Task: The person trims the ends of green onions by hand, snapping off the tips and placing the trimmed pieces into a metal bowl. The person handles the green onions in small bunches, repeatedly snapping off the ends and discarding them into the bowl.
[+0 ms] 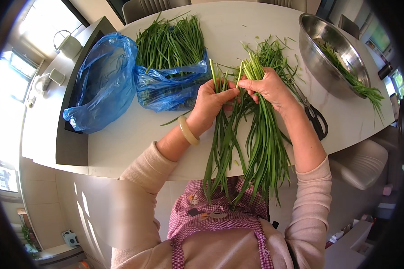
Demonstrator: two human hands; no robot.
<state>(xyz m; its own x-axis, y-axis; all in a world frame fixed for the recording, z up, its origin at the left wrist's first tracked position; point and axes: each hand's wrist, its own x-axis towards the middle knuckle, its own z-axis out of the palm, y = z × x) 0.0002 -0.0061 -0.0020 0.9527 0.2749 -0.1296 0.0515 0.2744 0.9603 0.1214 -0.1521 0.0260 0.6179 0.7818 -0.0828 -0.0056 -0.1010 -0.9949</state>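
Observation:
Over the table's near edge, my right hand (271, 89) is closed around a thick bunch of garlic chives (267, 139), pale stem ends up and long green leaves hanging past the edge. My left hand (211, 101), with a pale bangle at the wrist, pinches a thinner bunch of garlic chives (221, 145). Both hands almost meet, thumbs close together. Black-handled scissors (317, 120) lie right of my right forearm, blades partly hidden under leaves. Behind my right hand is a loose heap of chives and trimmings (274, 54).
Left of centre, an opened blue plastic bag (166, 92) holds many more chives (170, 42). Another blue bag (104, 85) slumps beside it at the table's left. A steel bowl (316, 58) with some chives stands at the right, leaves trailing over its rim. A chair (361, 163) is nearby.

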